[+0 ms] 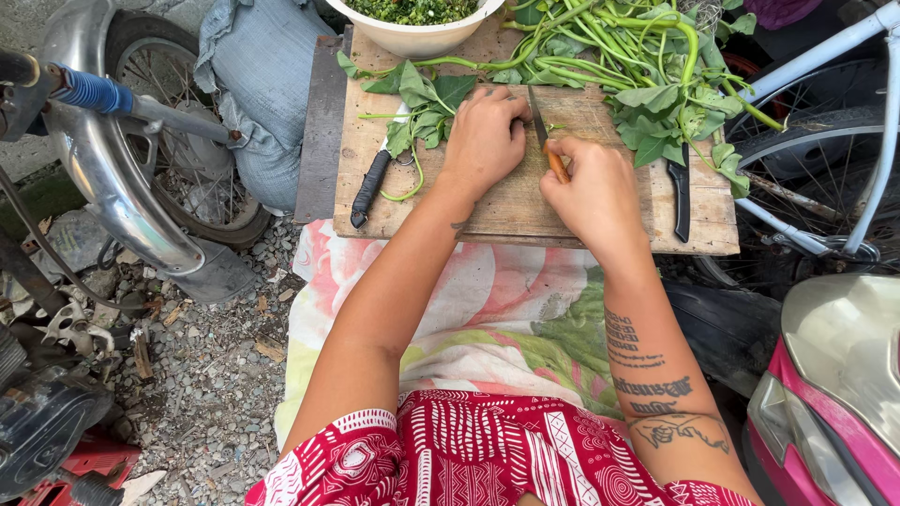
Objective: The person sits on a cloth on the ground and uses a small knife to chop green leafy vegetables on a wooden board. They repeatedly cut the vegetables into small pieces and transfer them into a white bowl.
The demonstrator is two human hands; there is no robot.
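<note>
Two hands at a wooden chopping board

Head view: the right hand (595,192) has its fingers closed round the orange handle of a knife (547,147), whose blade points away over the cutting board (525,201). Just beside the blade, the left hand (485,139) lies palm-down with fingers curled, pressing on green stems; whether it grips them cannot be told. Leafy greens (656,84) heap the board's far right, and more leaves (422,108) sit left of the left hand. A black-handled knife (368,189) rests at the board's left, another black knife (681,192) at its right. A white bowl (417,36) of chopped greens stands at the far edge.
</note>
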